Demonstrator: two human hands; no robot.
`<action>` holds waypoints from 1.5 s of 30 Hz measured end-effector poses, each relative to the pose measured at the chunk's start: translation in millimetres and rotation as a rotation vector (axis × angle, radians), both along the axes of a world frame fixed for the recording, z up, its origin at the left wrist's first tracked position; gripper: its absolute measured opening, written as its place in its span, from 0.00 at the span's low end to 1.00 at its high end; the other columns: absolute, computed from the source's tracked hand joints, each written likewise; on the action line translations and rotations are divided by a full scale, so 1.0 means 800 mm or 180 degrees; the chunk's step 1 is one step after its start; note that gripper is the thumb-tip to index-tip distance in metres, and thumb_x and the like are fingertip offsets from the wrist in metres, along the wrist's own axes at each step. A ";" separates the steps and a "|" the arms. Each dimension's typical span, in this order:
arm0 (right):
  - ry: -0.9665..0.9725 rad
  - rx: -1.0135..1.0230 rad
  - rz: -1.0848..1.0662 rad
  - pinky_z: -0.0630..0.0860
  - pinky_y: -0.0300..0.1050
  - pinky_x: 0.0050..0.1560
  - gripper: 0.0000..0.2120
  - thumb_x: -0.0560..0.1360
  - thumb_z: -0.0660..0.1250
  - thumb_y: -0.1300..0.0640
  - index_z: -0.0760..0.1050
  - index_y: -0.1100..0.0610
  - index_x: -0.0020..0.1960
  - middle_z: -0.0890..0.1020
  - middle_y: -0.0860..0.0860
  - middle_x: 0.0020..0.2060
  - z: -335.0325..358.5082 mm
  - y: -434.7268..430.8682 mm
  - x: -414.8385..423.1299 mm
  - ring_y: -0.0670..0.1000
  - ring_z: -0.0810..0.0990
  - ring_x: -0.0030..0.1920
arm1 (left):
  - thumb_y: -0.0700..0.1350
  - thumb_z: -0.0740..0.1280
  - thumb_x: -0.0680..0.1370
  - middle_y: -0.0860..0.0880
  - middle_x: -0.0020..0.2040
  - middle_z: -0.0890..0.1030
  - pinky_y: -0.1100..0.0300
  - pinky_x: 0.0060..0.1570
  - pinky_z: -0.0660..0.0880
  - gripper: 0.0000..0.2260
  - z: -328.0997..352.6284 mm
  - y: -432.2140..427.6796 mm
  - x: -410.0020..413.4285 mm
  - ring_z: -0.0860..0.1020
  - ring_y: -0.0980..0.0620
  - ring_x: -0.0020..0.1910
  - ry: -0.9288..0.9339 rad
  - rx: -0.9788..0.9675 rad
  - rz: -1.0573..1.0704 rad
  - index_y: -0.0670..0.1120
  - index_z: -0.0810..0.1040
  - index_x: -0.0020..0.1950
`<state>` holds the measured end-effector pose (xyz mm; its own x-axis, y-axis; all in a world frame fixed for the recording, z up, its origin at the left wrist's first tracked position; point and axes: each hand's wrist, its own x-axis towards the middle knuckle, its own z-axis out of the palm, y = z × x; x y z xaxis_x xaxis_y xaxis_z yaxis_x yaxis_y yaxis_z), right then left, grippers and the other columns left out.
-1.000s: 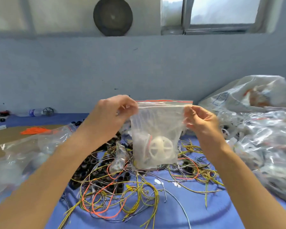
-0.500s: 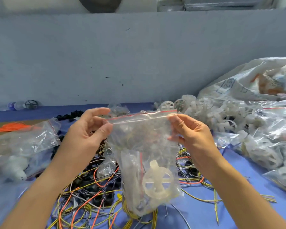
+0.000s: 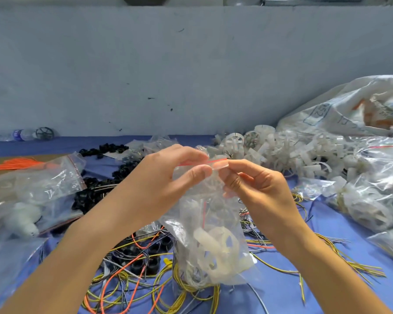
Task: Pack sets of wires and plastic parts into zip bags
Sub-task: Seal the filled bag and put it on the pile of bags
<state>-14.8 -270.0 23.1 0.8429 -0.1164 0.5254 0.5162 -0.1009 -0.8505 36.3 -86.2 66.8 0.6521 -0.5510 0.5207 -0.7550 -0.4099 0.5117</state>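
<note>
A blue cloth-covered table (image 3: 281, 291) runs back to a grey-blue wall (image 3: 191, 75) behind the clear zip bag with a red strip along its mouth (image 3: 227, 232). The barest stretch of cloth lies to the lower right of that bag. Everywhere else around it is crowded.

The left hand (image 3: 159, 184) and right hand (image 3: 259, 189) hold the bag up above the table. Each pinches the red-lined top edge between thumb and forefinger, and the two pinches sit close together. The bag hangs down from them. Inside it are a white wheel-shaped plastic part (image 3: 213, 243) and, at the bottom, a coil of pale and yellow wires (image 3: 191, 275).

Below and left of the bag lie loose yellow and orange wires (image 3: 132, 275) tangled with black plastic rings (image 3: 89, 196). Farther left are more clear zip bags (image 3: 43, 184), at least one holding a white part, and an orange bundle (image 3: 18, 163) beyond them. Against the wall, far left of the bag, lies a clear plastic bottle with a blue label (image 3: 14, 134), its text too small to read.

Behind and right of the bag is a heap of white plastic parts (image 3: 281, 150). Filled clear bags (image 3: 377, 189) pile up at its right. Above them slumps a large white woven sack (image 3: 340, 109) with boxed dark print and orange marks that cannot be read for certain.
</note>
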 end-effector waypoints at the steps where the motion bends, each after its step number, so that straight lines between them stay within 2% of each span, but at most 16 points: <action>1: -0.0041 -0.0031 0.0009 0.75 0.34 0.39 0.07 0.74 0.69 0.55 0.85 0.48 0.49 0.85 0.43 0.42 0.000 0.001 -0.001 0.41 0.77 0.36 | 0.59 0.64 0.76 0.62 0.55 0.82 0.74 0.56 0.70 0.17 0.000 0.000 0.000 0.76 0.70 0.56 0.0063 0.0015 -0.0043 0.54 0.79 0.61; 4: -0.0127 -0.0038 0.0023 0.74 0.33 0.40 0.07 0.75 0.69 0.56 0.85 0.48 0.50 0.84 0.43 0.40 0.001 0.003 -0.005 0.41 0.76 0.35 | 0.56 0.66 0.77 0.62 0.48 0.84 0.64 0.53 0.75 0.11 0.000 0.000 -0.002 0.80 0.65 0.51 0.0139 0.0015 -0.0107 0.55 0.82 0.55; 8: -0.0094 0.0047 0.0086 0.74 0.32 0.42 0.08 0.75 0.70 0.57 0.84 0.49 0.51 0.85 0.44 0.41 0.004 0.007 -0.010 0.42 0.78 0.37 | 0.53 0.68 0.76 0.61 0.43 0.84 0.63 0.49 0.77 0.07 0.000 -0.001 -0.006 0.82 0.63 0.45 0.0168 -0.0258 -0.0042 0.53 0.83 0.49; 13: -0.0076 0.0039 -0.0061 0.76 0.34 0.42 0.08 0.74 0.70 0.51 0.85 0.50 0.51 0.86 0.47 0.44 0.006 0.014 -0.019 0.44 0.79 0.39 | 0.52 0.70 0.75 0.58 0.42 0.85 0.61 0.48 0.78 0.08 -0.001 -0.001 -0.016 0.83 0.61 0.44 0.0161 -0.0371 0.0011 0.50 0.84 0.48; 16: -0.0161 0.0186 -0.0179 0.75 0.33 0.40 0.06 0.74 0.71 0.52 0.85 0.50 0.48 0.86 0.47 0.40 0.009 0.020 -0.022 0.43 0.79 0.36 | 0.50 0.71 0.75 0.57 0.42 0.85 0.61 0.48 0.77 0.05 0.000 -0.002 -0.023 0.83 0.61 0.44 0.0113 -0.0430 0.0042 0.50 0.83 0.48; 21: -0.0269 0.0138 -0.0284 0.77 0.36 0.42 0.05 0.74 0.71 0.54 0.85 0.51 0.47 0.86 0.47 0.43 0.013 0.026 -0.023 0.45 0.81 0.39 | 0.55 0.68 0.76 0.60 0.44 0.84 0.60 0.50 0.76 0.09 0.005 0.002 -0.032 0.82 0.62 0.47 0.0189 -0.0374 0.0040 0.54 0.83 0.50; 25: -0.0340 0.0000 -0.0412 0.76 0.37 0.43 0.05 0.75 0.71 0.58 0.85 0.50 0.47 0.86 0.46 0.43 0.013 0.027 -0.024 0.45 0.81 0.39 | 0.54 0.68 0.76 0.60 0.44 0.84 0.59 0.51 0.76 0.07 0.005 0.002 -0.036 0.82 0.62 0.48 0.0209 -0.0384 0.0068 0.54 0.84 0.50; 30: -0.0360 0.0212 -0.0555 0.75 0.32 0.40 0.04 0.74 0.70 0.56 0.84 0.49 0.45 0.85 0.43 0.38 0.015 0.024 -0.025 0.42 0.79 0.36 | 0.53 0.70 0.75 0.60 0.42 0.84 0.60 0.49 0.75 0.04 0.005 0.005 -0.032 0.82 0.62 0.44 0.0259 -0.0434 0.0195 0.55 0.84 0.46; 35: 0.0023 0.0333 0.0029 0.75 0.34 0.42 0.07 0.74 0.71 0.54 0.84 0.56 0.47 0.85 0.48 0.40 0.012 0.025 -0.025 0.43 0.78 0.38 | 0.51 0.71 0.76 0.59 0.43 0.85 0.59 0.50 0.77 0.04 0.001 0.004 -0.032 0.82 0.62 0.45 0.0241 -0.0440 0.0224 0.54 0.84 0.48; 38: 0.0053 0.0354 -0.0016 0.74 0.33 0.40 0.05 0.73 0.72 0.55 0.85 0.56 0.45 0.85 0.48 0.38 0.012 0.027 -0.024 0.42 0.77 0.36 | 0.55 0.69 0.74 0.60 0.43 0.84 0.59 0.50 0.77 0.07 0.002 0.005 -0.033 0.82 0.62 0.45 0.0206 -0.0409 0.0217 0.55 0.84 0.47; 41: 0.0081 0.0428 -0.0132 0.73 0.33 0.39 0.06 0.73 0.73 0.54 0.84 0.57 0.44 0.83 0.47 0.36 0.012 0.023 -0.023 0.43 0.76 0.35 | 0.54 0.69 0.74 0.60 0.43 0.84 0.57 0.50 0.78 0.07 0.004 0.013 -0.029 0.82 0.61 0.45 0.0220 -0.0316 0.0298 0.54 0.84 0.47; 45: 0.0170 0.0503 -0.0093 0.73 0.34 0.39 0.09 0.72 0.72 0.52 0.83 0.58 0.41 0.81 0.48 0.34 0.011 0.020 -0.023 0.45 0.75 0.35 | 0.54 0.70 0.74 0.60 0.41 0.84 0.63 0.47 0.76 0.06 0.002 0.017 -0.026 0.82 0.63 0.43 0.0280 -0.0358 0.0322 0.55 0.83 0.45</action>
<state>-33.1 -254.0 31.6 0.8642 -0.2187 0.4532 0.4687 0.0220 -0.8831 15.5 -72.8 68.4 0.7470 -0.4218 0.5139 -0.6632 -0.4180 0.6208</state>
